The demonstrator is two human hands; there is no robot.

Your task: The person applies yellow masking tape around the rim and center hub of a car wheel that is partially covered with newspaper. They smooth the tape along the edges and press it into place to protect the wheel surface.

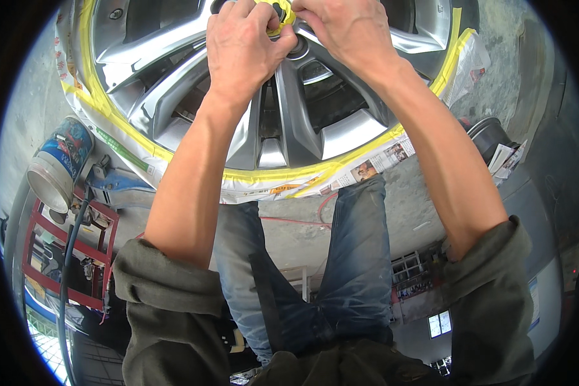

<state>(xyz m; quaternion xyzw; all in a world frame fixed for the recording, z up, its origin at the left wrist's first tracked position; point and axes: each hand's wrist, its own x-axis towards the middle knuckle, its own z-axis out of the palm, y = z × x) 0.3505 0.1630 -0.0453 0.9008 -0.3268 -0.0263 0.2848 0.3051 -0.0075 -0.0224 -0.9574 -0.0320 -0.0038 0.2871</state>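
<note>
A large alloy car wheel (299, 106) with silver and dark grey spokes fills the upper part of the view. Yellow masking tape (270, 174) runs around its rim, over newspaper and printed paper (371, 166). At the hub, near the top edge, my left hand (251, 43) has its thumb and curled fingers at a piece of yellow tape (289, 12) around the wheel's centre. From the other side my right hand (350, 29) reaches the same tape, its fingers bent and fingertips at its edge. Whether either hand pinches the tape is hard to tell.
At the left, a blue paint bucket (65, 154) lies tilted above a red metal frame (67, 280) with a dark hose (72, 241). A thin red hose (294, 222) crosses the concrete floor. To the right stands a dark container (489, 137) with paper at it.
</note>
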